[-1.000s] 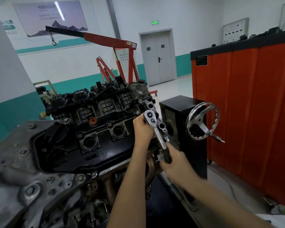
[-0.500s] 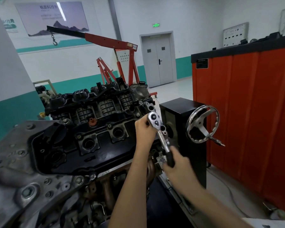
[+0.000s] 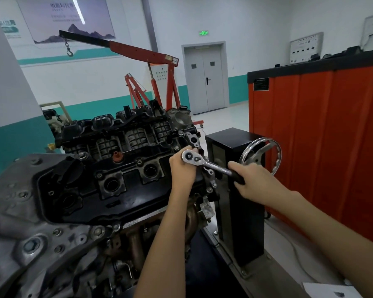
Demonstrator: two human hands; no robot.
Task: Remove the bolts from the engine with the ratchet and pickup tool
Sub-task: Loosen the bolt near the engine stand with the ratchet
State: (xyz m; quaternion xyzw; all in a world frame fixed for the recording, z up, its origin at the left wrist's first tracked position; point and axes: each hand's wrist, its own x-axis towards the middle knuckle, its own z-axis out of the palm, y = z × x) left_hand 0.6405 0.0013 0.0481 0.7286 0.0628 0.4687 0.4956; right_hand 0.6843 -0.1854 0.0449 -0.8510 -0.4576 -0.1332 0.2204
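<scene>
The ratchet (image 3: pixel 205 163) handle has swung from pointing down toward the person to pointing right (head on the engine's (image 3: pixel 121 168) right end). Right hand (image 3: pixel 253 179) fingers wrap the grip; left hand (image 3: pixel 182 168) fingers curl, steadying the head.

Left hand (image 3: pixel 182 168) cups the ratchet (image 3: pixel 205 163) head at the right end of the engine (image 3: pixel 116 168). Right hand (image 3: pixel 254 181) grips the black handle, angled down-right. Silver handwheel (image 3: pixel 262 154) and black stand (image 3: pixel 239 201) just beside; red hoist (image 3: pixel 142 54) behind.
</scene>
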